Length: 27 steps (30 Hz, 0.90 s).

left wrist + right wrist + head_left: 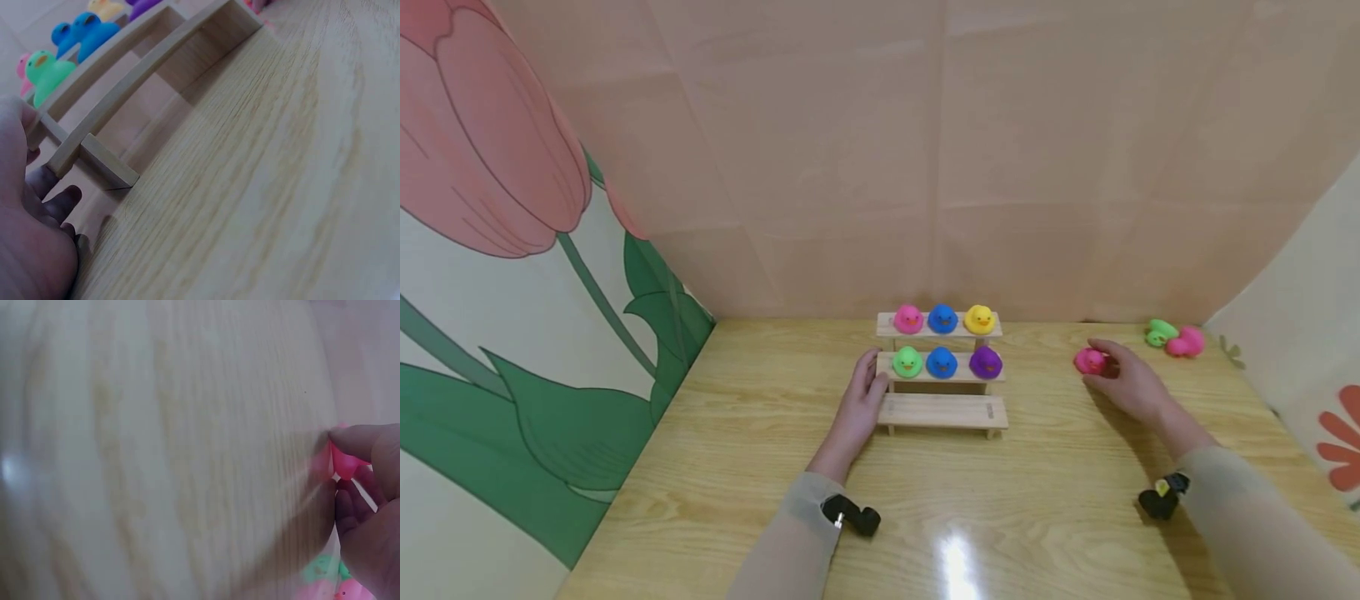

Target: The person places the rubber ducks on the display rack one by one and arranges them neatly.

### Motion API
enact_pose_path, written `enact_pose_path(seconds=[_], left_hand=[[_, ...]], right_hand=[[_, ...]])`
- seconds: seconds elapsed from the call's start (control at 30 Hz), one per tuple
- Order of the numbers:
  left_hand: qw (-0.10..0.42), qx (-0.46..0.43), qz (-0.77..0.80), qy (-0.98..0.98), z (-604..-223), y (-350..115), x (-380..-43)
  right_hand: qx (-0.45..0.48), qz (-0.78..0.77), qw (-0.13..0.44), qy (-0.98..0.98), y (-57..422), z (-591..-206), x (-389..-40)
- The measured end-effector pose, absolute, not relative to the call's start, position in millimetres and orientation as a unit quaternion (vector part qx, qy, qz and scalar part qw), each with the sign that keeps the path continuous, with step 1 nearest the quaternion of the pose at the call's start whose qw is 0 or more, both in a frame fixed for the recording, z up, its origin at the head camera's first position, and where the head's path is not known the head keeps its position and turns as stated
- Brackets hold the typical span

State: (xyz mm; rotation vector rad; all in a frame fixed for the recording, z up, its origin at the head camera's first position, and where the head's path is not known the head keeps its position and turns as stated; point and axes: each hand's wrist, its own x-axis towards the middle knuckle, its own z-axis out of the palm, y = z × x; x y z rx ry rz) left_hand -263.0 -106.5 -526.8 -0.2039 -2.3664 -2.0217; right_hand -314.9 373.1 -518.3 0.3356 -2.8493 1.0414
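Observation:
A three-step wooden rack (942,410) stands on the table. My left hand (859,398) holds its left end; in the left wrist view, the fingers of the left hand (37,212) curl about the rack's edge. Green (907,362), blue (942,362) and purple (986,362) rubber ducks sit on the middle step. Above them, the top step bears pink (908,319), blue (943,318) and yellow (980,319) ducks. The bottom step is bare. Off to the right, my right hand (1129,385) pinches a pink rubber duck (1089,361) between thumb and fingers, at the tabletop.
Beyond the right hand, a green duck (1161,332) and a pink duck (1186,342) lie close together near the table's back right corner. A plain backdrop (820,167) rises behind the wooden table (1000,517). Flower-printed panels flank both sides.

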Motion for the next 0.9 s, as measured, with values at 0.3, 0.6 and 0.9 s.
enact_pose_path(seconds=[0.3, 0.6, 0.9], left_hand=[[0.013, -0.063, -0.646, -0.760, -525.8, -106.0, -263.1], [0.013, -0.051, -0.637, -0.769, -528.3, -111.4, -261.9], [-0.002, -0.061, -0.638, -0.768, -529.3, -111.7, -264.5]], right_hand=[[0.102, 0.338, 0.064, -0.933, 368.3, -518.7, -309.2], [0.091, 0.359, 0.048, -0.928, 351.2, -506.0, -289.8], [0.103, 0.377, 0.074, -0.918, 334.1, -489.6, -266.3]])
